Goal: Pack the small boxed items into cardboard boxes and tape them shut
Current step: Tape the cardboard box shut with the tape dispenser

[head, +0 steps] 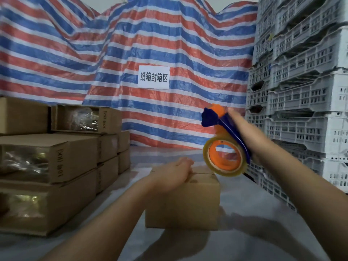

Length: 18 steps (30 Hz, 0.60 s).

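A small cardboard box [188,202] with its top flaps folded down stands on the grey table in front of me. My left hand [175,171] lies flat on the box's top, pressing the flaps near the centre seam. My right hand [246,132] grips the handle of a blue and orange tape dispenser [223,146], held in the air above the box's right rear corner. A roll of clear tape sits on the dispenser. The dispenser is blurred by motion.
Stacked cardboard boxes [56,162], some taped, line the table's left side. White plastic crates [301,91] tower on the right. A striped red, white and blue tarp [150,44] with a paper sign [153,77] hangs behind the table [254,213].
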Motion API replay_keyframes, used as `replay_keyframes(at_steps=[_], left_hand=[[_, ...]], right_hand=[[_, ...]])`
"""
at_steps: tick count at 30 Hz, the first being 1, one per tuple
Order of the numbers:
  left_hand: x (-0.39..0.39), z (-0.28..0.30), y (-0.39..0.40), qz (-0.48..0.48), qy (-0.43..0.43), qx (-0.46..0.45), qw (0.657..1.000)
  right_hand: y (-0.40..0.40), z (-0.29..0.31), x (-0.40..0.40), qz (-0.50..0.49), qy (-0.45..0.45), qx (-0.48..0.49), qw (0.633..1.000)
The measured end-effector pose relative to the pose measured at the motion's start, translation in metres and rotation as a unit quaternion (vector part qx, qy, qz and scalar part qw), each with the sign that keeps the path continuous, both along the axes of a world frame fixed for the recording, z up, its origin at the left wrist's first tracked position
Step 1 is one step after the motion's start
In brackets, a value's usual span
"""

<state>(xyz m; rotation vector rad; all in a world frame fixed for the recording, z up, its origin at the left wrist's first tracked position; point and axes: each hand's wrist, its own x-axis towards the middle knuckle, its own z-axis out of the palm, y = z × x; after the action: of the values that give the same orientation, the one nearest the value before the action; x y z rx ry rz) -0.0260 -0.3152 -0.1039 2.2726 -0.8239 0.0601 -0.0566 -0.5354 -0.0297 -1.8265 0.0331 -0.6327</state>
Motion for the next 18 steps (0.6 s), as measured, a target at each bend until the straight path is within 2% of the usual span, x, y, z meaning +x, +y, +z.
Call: replay_keyframes(at_steps=[2,4,7,9,11,14,18], left_hand=[[0.003,0.004,0.003,-0.006,0.033,-0.05,0.998],[0.005,0.007,0.003,-0.006,0.104,-0.155,0.982],[0.01,0.01,0.004,0.006,0.197,-0.329,0.924],[0.016,0.011,0.009,0.012,0.251,-0.399,0.882],[0.02,0.013,0.017,-0.001,0.297,-0.422,0.856],[0.023,0.015,0.023,-0.022,0.33,-0.422,0.844],[0.024,0.015,0.025,-0.036,0.349,-0.442,0.826]], right_hand=[[0.014,0.008,0.014,0.075,0.012,0.005,0.997],[0.023,0.011,0.026,0.107,0.044,-0.031,0.993],[0.033,0.01,0.035,0.094,0.081,-0.132,0.983],[0.038,0.012,0.036,0.091,0.09,-0.171,0.977],[0.043,0.015,0.037,0.094,0.096,-0.203,0.97],[0.049,0.018,0.042,0.096,0.104,-0.256,0.956],[0.05,0.02,0.05,0.135,0.146,-0.219,0.955]])
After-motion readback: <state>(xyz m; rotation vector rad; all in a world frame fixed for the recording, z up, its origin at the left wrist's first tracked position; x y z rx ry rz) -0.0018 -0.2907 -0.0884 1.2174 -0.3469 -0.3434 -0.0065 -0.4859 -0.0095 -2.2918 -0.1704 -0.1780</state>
